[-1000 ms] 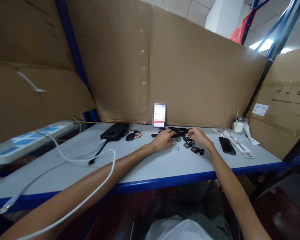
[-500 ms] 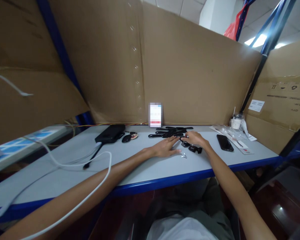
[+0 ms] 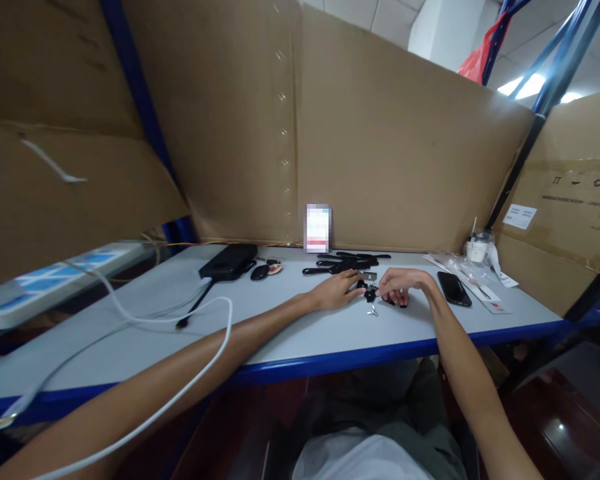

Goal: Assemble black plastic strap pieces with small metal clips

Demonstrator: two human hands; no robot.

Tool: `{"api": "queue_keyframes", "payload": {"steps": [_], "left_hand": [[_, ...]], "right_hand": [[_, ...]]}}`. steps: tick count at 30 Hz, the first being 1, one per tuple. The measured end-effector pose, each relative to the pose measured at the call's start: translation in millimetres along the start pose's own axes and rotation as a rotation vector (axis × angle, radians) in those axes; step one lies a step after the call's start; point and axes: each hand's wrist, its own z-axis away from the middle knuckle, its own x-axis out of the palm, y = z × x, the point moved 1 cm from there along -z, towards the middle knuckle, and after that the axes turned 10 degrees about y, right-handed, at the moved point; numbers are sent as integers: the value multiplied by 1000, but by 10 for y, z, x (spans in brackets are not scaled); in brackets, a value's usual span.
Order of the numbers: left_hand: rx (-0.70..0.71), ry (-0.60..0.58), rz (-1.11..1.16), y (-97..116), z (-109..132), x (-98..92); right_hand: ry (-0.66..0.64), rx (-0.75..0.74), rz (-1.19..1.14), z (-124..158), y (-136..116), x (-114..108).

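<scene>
Small black parts [image 3: 371, 294] lie on the table between my two hands; their exact kind is too small to make out. My left hand [image 3: 336, 291] rests low over the table, its thumb and fingertips closed around the left side of these parts. Curled fingers of my right hand [image 3: 400, 283] come down at their right side, and dark bits show beneath its fingers. What the right fingers grip is hidden. Nearer to me lie small silvery metal pieces [image 3: 373, 311]. A flat metal piece [image 3: 369, 275] shows just beyond the hands. Several black long-handled items [image 3: 343, 265] are heaped behind them.
A lit screen [image 3: 318, 229] leans against the cardboard wall [image 3: 380, 147]. Rightward are a dark phone [image 3: 454, 289] and clear plastic packaging [image 3: 473, 267]. A black box [image 3: 229, 261], a black oval object [image 3: 259, 272] and a power strip [image 3: 70, 280] stand left. A white cable [image 3: 225, 353] crosses my left forearm.
My right hand has moved nearer to me and curled over the black parts. My left hand's flat fingers have drawn in around them. The view has shifted slightly.
</scene>
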Motion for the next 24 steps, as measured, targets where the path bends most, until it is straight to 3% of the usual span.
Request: {"api": "queue_keyframes", "payload": {"steps": [3, 5, 7, 9, 11, 14, 18, 21, 24], "left_hand": [[-67, 134, 125, 1, -82, -65], [-144, 263, 137, -66, -133, -169], [-215, 362, 10, -189, -154, -290], [-237, 335, -150, -337, -139, -376], [-229, 234, -238, -466, -101, -402], [-210, 138, -300, -560, -49, -359], [-248, 130, -327, -540, -46, -300], [-311, 83, -330, -522, -70, -303], [-408, 59, -340, -545, -96, -326]], "right_hand": [[4, 36, 13, -79, -23, 80], [111, 8, 1, -166, -17, 102], [258, -52, -3, -238, 7, 84], [470, -109, 78, -275, 30, 40], [679, -162, 219, -278, 21, 12], [834, -254, 332, -247, -90, 85], [859, -546, 312, -160, -385, 419], [696, -821, 296, -84, -573, 749], [502, -911, 355, -36, -602, 988]]}}
